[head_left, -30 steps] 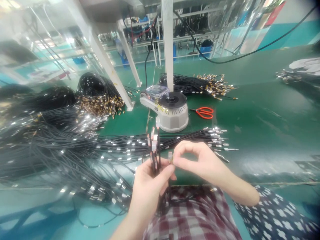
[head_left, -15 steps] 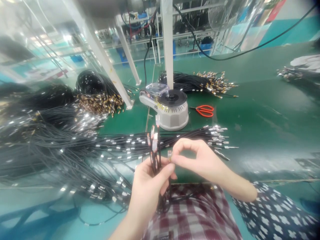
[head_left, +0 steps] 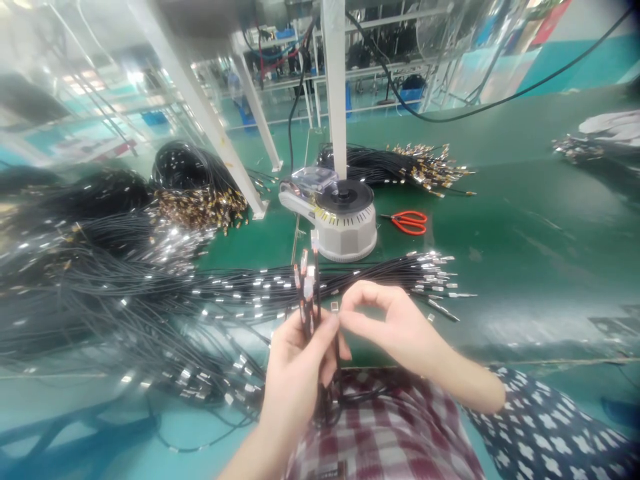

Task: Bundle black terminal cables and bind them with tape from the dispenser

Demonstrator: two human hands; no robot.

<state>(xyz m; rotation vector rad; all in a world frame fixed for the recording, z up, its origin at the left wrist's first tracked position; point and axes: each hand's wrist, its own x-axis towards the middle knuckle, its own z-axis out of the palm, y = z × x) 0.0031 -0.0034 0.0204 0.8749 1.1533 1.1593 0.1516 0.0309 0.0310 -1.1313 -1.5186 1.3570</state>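
Head view: cables (head_left: 309, 312) in left hand (head_left: 295, 367); blue bin (head_left: 411, 97), contents unclear

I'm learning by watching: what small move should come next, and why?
Perhaps squeeze the small pale tag with the right hand, since that hand is right beside it while the left hand grips several black cables.

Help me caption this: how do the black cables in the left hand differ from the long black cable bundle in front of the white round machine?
The slim black cables point upward; the long black cable bundle lies across the green tabletop.
The upright cables are few; the bundle has many more.
The left hand grips the slim cables; the bundle rests on the tabletop.
Both have shiny, light-coloured ends.
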